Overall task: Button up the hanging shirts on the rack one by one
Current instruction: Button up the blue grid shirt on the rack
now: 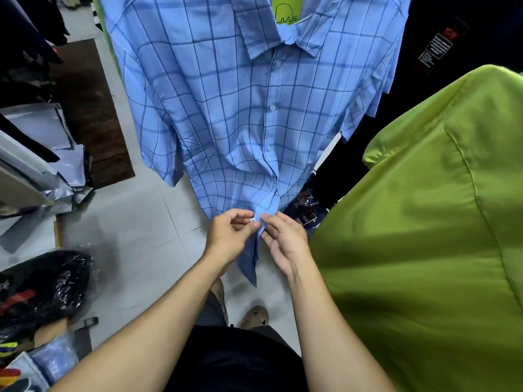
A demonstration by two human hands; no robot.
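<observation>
Left hand (230,236) pinches the small white button (253,220), right hand (283,237) pinches the light-blue checked cotton shirt's (226,108) placket edge, likely aligning buttonhole; 3 buttons above sit fastened.

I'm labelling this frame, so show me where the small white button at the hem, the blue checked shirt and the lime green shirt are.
small white button (253,220), head view, its face.
blue checked shirt (226,108), head view, front panel.
lime green shirt (424,236), head view, broad cloth.
</observation>
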